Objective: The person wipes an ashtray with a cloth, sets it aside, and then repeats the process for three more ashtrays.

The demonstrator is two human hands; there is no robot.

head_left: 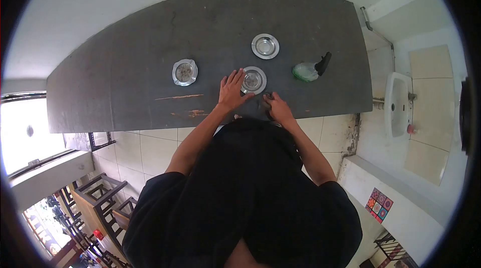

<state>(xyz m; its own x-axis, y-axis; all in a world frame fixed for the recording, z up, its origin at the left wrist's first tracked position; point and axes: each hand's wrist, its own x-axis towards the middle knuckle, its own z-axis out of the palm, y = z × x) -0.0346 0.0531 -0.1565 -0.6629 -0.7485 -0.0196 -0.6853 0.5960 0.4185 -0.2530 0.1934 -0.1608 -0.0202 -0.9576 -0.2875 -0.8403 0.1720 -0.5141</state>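
Observation:
My left hand rests with its fingers spread at the left side of a round metal ashtray, fingertips by its rim. Just below and right of that ashtray, my right hand is closed around something dark that I cannot make out, near the table's front edge. A second round metal ashtray sits farther back. To the left stands a squarer silver ashtray with greyish contents. On the right lies a clear and green spray bottle with a black trigger head.
The long dark table has scratched, bare patches near its front edge. A white sink is on the wall at the right. Wooden and metal furniture stands at the lower left on the tiled floor.

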